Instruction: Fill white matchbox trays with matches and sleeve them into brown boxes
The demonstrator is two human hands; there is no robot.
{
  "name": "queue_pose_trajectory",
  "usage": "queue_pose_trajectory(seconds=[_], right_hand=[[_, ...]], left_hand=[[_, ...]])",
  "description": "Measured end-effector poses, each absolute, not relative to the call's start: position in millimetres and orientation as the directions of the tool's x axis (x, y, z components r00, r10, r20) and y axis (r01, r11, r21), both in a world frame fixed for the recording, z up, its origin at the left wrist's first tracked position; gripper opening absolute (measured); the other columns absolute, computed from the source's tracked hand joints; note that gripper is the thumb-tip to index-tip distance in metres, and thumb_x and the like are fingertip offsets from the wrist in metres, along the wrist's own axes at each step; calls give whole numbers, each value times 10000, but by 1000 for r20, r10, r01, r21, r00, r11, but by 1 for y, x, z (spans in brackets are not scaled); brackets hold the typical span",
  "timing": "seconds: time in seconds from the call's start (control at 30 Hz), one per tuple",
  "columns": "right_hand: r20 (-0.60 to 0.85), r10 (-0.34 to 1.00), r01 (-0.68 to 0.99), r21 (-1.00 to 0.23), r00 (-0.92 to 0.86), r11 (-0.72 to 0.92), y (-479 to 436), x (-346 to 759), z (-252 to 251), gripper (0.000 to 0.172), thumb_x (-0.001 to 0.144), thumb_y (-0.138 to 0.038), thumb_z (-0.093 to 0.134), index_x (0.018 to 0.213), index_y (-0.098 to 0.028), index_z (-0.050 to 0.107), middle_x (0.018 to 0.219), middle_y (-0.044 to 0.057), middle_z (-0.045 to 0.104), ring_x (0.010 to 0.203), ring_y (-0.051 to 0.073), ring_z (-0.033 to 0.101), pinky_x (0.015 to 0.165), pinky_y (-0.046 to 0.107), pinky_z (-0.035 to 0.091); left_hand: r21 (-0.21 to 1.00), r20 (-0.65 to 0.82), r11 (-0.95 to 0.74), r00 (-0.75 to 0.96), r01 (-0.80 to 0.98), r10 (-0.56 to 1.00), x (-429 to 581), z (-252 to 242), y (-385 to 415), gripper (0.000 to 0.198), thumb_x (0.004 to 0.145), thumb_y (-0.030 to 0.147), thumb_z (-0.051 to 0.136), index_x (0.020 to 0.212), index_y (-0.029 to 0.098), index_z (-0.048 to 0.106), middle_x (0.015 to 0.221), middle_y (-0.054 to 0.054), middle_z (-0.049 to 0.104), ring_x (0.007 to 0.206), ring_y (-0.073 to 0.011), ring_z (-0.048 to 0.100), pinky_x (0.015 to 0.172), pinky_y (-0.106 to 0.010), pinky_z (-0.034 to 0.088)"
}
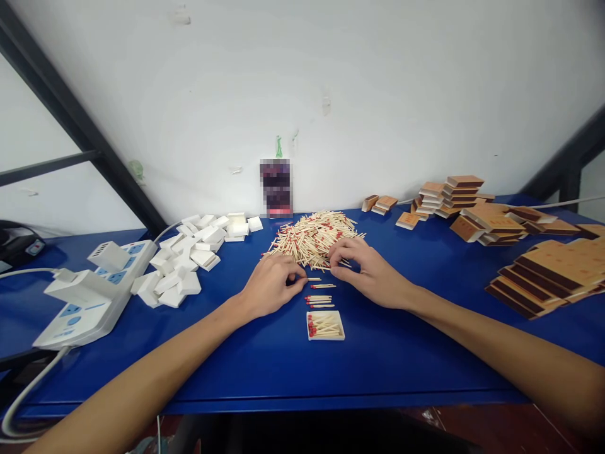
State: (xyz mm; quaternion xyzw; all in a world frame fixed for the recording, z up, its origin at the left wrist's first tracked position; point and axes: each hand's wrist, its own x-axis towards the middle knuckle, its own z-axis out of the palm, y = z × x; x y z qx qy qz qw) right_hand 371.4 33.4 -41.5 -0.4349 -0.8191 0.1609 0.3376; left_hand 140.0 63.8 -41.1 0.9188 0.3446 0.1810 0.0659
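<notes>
My left hand is closed, thumb and forefinger pinched on the end of a matchstick just above the blue tabletop. At the near right edge of a big heap of red-tipped matchsticks is my right hand, its fingers curved and the thumb apart from them, with nothing visible held. Between the hands and the table's front edge, several matches lie in a loose row, heads to the left. Closer to me sits a white matchbox tray partly filled with matches.
White empty matchbox trays are piled on the left, beside a power strip with plugged-in adapters and cables. Brown matchbox sleeves lie stacked along the right. A blurred dark card stands against the wall behind the heap.
</notes>
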Motion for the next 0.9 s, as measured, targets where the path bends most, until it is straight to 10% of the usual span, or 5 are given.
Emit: queue_pose_trajectory(seconds=[0.9], right_hand=[[459, 811, 488, -648, -363, 585, 30, 374, -34, 114, 810, -205, 581, 699, -192, 559, 831, 21, 585, 638, 119, 500, 589, 275, 413]], left_hand=[[269, 322, -849, 788, 455, 524, 146, -41, 55, 265, 928, 292, 485, 883, 205, 732, 788, -30, 590, 797, -173, 514, 764, -328, 373]])
